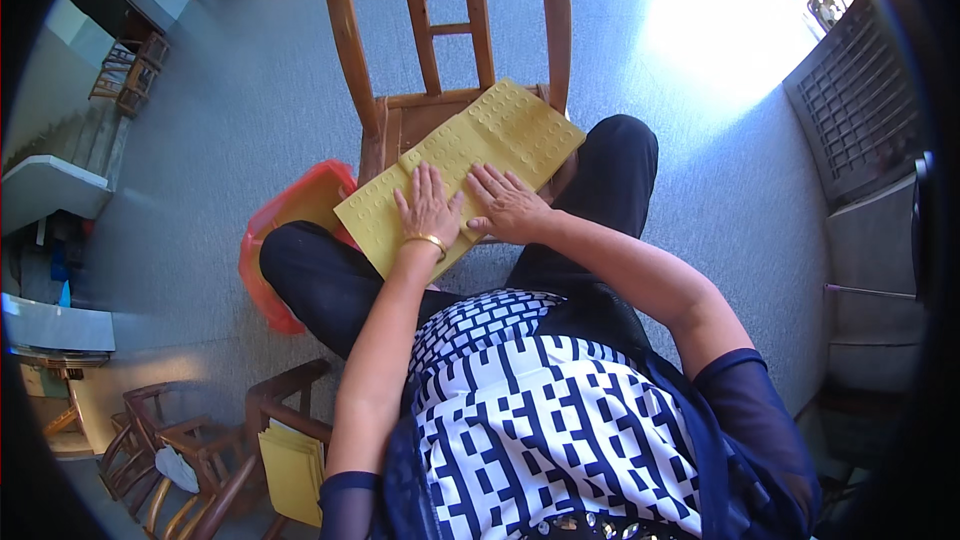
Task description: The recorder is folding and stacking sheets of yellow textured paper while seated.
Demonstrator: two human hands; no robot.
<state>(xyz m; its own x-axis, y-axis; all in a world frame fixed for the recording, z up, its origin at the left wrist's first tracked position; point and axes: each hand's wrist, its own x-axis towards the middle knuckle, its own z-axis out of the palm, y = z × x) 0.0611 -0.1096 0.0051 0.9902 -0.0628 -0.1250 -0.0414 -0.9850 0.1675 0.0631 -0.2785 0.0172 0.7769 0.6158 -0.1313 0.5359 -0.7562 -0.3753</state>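
Observation:
Yellow sheets (525,124) embossed with rows of raised round marks lie overlapping, tilted, on the seat of a wooden chair (442,30) between the knees. My left hand (429,214) rests palm down on the left part of the sheets, a gold-coloured bangle at its wrist. Just right of it, my right hand (510,204) lies flat on the sheets with fingers spread, pointing up and left. The two hands are close together. Neither hand grips anything. What lies under the palms is hidden.
A red plastic bag (259,240) lines a container beside the left knee. More yellow sheets (291,472) lie on a wooden chair at the lower left, near other wooden chairs (180,427). A dark lattice panel (855,94) stands on the right, a staircase (75,146) on the left.

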